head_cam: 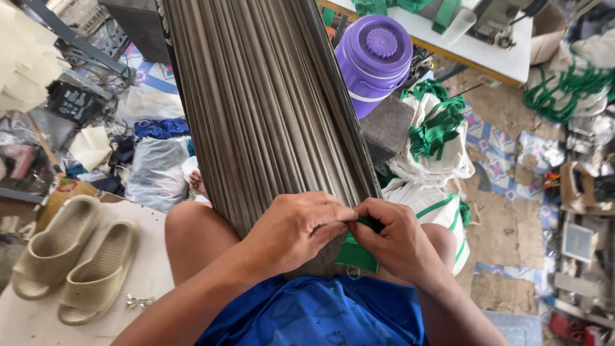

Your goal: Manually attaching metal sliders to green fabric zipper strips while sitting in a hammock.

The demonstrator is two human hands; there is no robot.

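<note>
Cluttered workshop floor (506, 224) — purple jug (375, 61) beyond; both hands (349, 234) pinch green fabric (356, 255).

Two hands (295, 230) (397, 240), two beige slippers (54, 247) (99, 272), one purple jug (373, 61), one green cloth piece (355, 253).

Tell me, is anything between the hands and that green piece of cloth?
Nothing visible. The left hand and right hand both pinch the green cloth directly at its top edge, against the pleated grey fabric on the lap.

Both hands (346, 234) on green cloth (356, 255)
</note>
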